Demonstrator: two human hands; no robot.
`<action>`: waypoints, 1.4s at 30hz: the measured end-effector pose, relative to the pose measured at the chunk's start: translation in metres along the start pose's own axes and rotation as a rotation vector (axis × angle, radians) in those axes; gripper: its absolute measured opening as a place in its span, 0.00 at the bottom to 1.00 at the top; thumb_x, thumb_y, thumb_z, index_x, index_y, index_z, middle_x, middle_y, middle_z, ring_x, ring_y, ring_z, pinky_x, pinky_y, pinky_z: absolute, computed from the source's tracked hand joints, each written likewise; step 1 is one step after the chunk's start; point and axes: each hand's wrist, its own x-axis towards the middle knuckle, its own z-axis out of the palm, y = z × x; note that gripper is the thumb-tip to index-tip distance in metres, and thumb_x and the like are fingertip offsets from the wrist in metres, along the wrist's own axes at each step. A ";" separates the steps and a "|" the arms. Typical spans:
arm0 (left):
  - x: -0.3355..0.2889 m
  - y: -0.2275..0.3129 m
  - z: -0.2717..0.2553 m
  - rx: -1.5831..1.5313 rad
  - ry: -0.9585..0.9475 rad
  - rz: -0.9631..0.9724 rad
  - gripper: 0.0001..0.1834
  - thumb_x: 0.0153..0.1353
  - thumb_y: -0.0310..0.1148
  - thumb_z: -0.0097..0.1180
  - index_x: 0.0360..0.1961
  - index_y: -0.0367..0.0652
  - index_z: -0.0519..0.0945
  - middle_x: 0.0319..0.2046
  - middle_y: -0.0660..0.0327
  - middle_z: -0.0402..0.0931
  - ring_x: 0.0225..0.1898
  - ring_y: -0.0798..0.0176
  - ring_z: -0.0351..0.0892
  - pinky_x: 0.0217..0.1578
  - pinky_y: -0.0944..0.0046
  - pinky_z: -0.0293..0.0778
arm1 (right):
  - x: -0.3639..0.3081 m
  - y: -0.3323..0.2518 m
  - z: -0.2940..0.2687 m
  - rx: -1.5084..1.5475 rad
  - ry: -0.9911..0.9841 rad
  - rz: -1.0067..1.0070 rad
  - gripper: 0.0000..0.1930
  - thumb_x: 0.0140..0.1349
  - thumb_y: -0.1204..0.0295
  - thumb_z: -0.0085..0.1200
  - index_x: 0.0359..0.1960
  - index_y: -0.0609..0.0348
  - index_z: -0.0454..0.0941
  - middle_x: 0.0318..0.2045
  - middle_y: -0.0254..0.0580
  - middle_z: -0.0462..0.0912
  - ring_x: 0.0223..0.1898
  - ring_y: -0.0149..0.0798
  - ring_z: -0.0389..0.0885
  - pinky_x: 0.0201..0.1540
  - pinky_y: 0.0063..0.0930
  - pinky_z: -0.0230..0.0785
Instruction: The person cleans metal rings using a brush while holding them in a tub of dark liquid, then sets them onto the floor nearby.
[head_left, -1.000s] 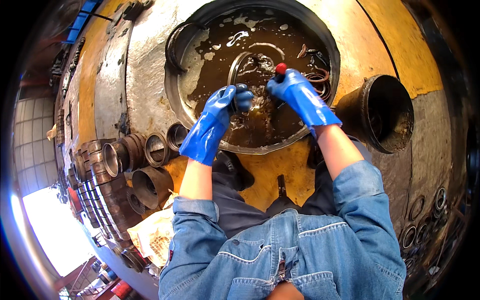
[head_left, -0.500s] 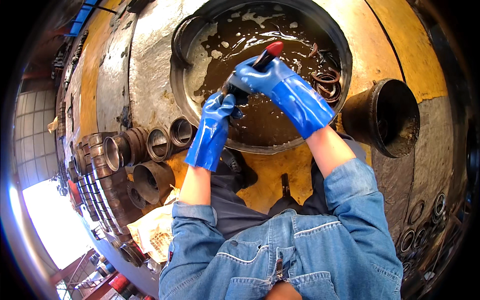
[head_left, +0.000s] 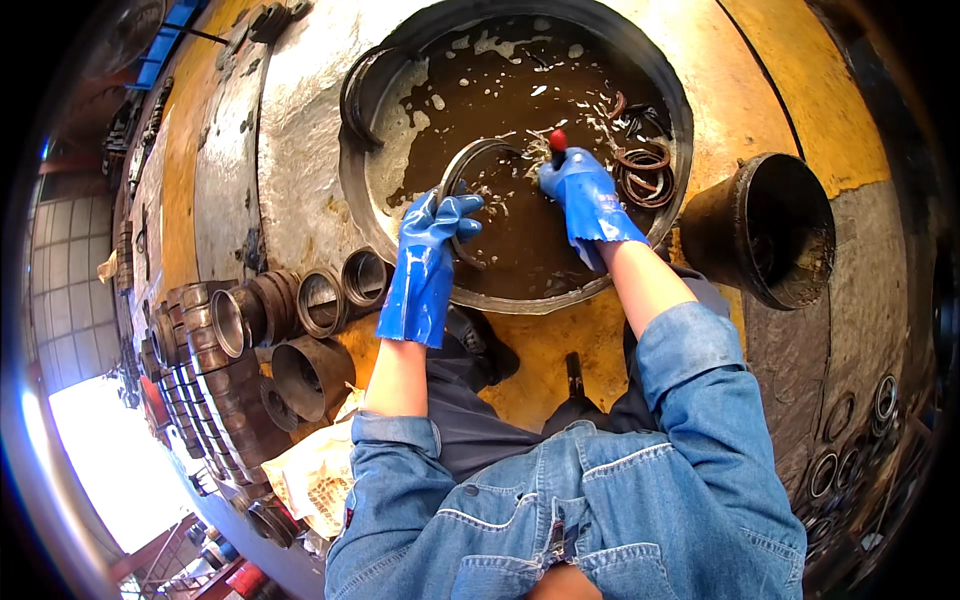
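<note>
In blue rubber gloves, both my hands are over a round tub (head_left: 520,302) of murky brown liquid. My left hand (head_left: 430,235) is closed on the near left side of a thin metal ring (head_left: 468,153), which is tilted above the liquid; part of it is hidden by the glove. To its right, my right hand (head_left: 588,195) grips a brush (head_left: 558,145) by its dark handle with a red end. The brush's lower end is at the liquid, amid splashes, apart from the ring; its bristles are hard to make out.
Several brown rings (head_left: 645,185) lie at the tub's right side, and dark rings (head_left: 352,95) lean over its left rim. A rusty metal cylinder (head_left: 745,235) stands right. Metal sleeves (head_left: 320,303) and a paper sack (head_left: 310,480) are at left; more rings (head_left: 823,474) lie lower right.
My right hand with the brush has moved right and down to the liquid, away from my left hand. The ring now shows clearly in my left hand, which has shifted slightly nearer me.
</note>
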 end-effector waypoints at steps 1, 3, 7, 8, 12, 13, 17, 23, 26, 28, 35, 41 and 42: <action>0.002 -0.001 0.001 -0.025 0.037 -0.005 0.24 0.74 0.42 0.63 0.61 0.34 0.79 0.49 0.51 0.88 0.37 0.66 0.85 0.40 0.66 0.80 | 0.001 -0.002 0.004 -0.019 0.005 -0.037 0.20 0.62 0.56 0.57 0.43 0.60 0.88 0.40 0.53 0.91 0.44 0.54 0.90 0.53 0.40 0.79; 0.001 -0.001 -0.004 -0.032 0.073 -0.007 0.23 0.73 0.40 0.63 0.61 0.35 0.79 0.50 0.51 0.87 0.37 0.65 0.85 0.41 0.65 0.80 | -0.002 -0.010 -0.006 0.186 -0.090 -0.138 0.20 0.63 0.54 0.57 0.42 0.60 0.87 0.37 0.50 0.90 0.40 0.48 0.90 0.48 0.39 0.79; 0.015 -0.011 -0.003 -0.034 0.042 0.069 0.19 0.71 0.35 0.64 0.58 0.35 0.81 0.45 0.56 0.87 0.39 0.63 0.86 0.44 0.63 0.81 | 0.022 -0.032 -0.009 0.616 -0.504 -0.393 0.13 0.65 0.62 0.59 0.30 0.59 0.81 0.24 0.33 0.80 0.27 0.27 0.72 0.34 0.31 0.71; 0.021 -0.013 -0.001 -0.013 0.013 0.090 0.19 0.71 0.35 0.64 0.57 0.35 0.81 0.43 0.57 0.87 0.39 0.63 0.86 0.44 0.62 0.81 | 0.034 -0.036 0.002 0.781 -0.696 -0.430 0.13 0.63 0.61 0.61 0.29 0.57 0.83 0.22 0.33 0.81 0.27 0.24 0.71 0.34 0.30 0.70; 0.018 -0.017 -0.026 0.138 0.058 0.025 0.17 0.70 0.33 0.64 0.56 0.34 0.82 0.41 0.58 0.86 0.40 0.63 0.86 0.42 0.63 0.81 | -0.049 -0.069 -0.030 0.419 -0.368 -0.631 0.12 0.69 0.64 0.60 0.47 0.55 0.89 0.38 0.38 0.92 0.38 0.32 0.88 0.47 0.28 0.80; 0.018 -0.014 -0.014 0.078 0.013 0.066 0.17 0.71 0.33 0.64 0.55 0.33 0.81 0.43 0.57 0.87 0.42 0.63 0.87 0.42 0.64 0.80 | -0.026 -0.054 -0.020 0.567 -0.314 -0.627 0.11 0.68 0.63 0.60 0.40 0.57 0.88 0.32 0.36 0.90 0.33 0.30 0.85 0.42 0.28 0.78; 0.007 -0.002 -0.001 -0.020 0.044 0.009 0.19 0.72 0.34 0.63 0.58 0.33 0.79 0.48 0.53 0.87 0.41 0.65 0.86 0.42 0.66 0.78 | -0.011 -0.028 -0.015 0.687 -0.089 -0.347 0.19 0.66 0.55 0.58 0.40 0.60 0.88 0.36 0.45 0.91 0.38 0.40 0.90 0.44 0.35 0.79; 0.010 0.005 -0.002 -0.029 0.069 -0.056 0.25 0.72 0.34 0.62 0.63 0.30 0.73 0.52 0.51 0.86 0.43 0.65 0.86 0.45 0.65 0.79 | -0.012 -0.020 -0.019 0.209 0.071 -0.132 0.24 0.62 0.48 0.56 0.41 0.58 0.88 0.40 0.52 0.90 0.46 0.54 0.90 0.52 0.43 0.80; 0.009 0.005 -0.006 -0.047 0.031 -0.033 0.25 0.71 0.35 0.64 0.62 0.30 0.75 0.51 0.51 0.86 0.43 0.64 0.86 0.46 0.65 0.79 | -0.033 -0.027 -0.005 0.031 0.232 -0.672 0.11 0.63 0.58 0.63 0.38 0.48 0.88 0.37 0.43 0.91 0.40 0.49 0.90 0.45 0.42 0.82; 0.007 0.009 0.000 -0.039 0.000 0.007 0.23 0.71 0.35 0.64 0.60 0.30 0.76 0.50 0.51 0.86 0.43 0.64 0.86 0.47 0.65 0.79 | -0.032 -0.039 -0.005 -0.307 0.191 -0.983 0.09 0.64 0.62 0.62 0.44 0.46 0.84 0.42 0.40 0.89 0.43 0.48 0.90 0.43 0.46 0.83; 0.000 0.012 0.001 -0.012 -0.011 -0.021 0.22 0.71 0.34 0.65 0.57 0.26 0.79 0.49 0.49 0.87 0.45 0.60 0.87 0.51 0.63 0.79 | -0.023 -0.070 0.015 -0.703 -0.145 -0.409 0.18 0.67 0.71 0.58 0.58 0.49 0.83 0.53 0.40 0.89 0.53 0.50 0.89 0.45 0.57 0.81; 0.000 0.014 0.006 0.030 -0.034 -0.022 0.20 0.71 0.36 0.64 0.57 0.31 0.83 0.45 0.57 0.88 0.46 0.64 0.85 0.53 0.66 0.76 | 0.010 -0.060 0.033 -0.675 -0.395 -0.234 0.19 0.61 0.67 0.66 0.55 0.50 0.88 0.54 0.44 0.89 0.55 0.53 0.88 0.53 0.51 0.82; -0.005 0.022 0.006 0.118 -0.020 -0.024 0.20 0.71 0.36 0.64 0.56 0.32 0.84 0.44 0.58 0.88 0.45 0.66 0.84 0.53 0.66 0.75 | 0.002 -0.061 0.036 -0.664 -0.390 -0.261 0.19 0.61 0.66 0.66 0.54 0.52 0.88 0.53 0.47 0.89 0.54 0.54 0.88 0.53 0.50 0.82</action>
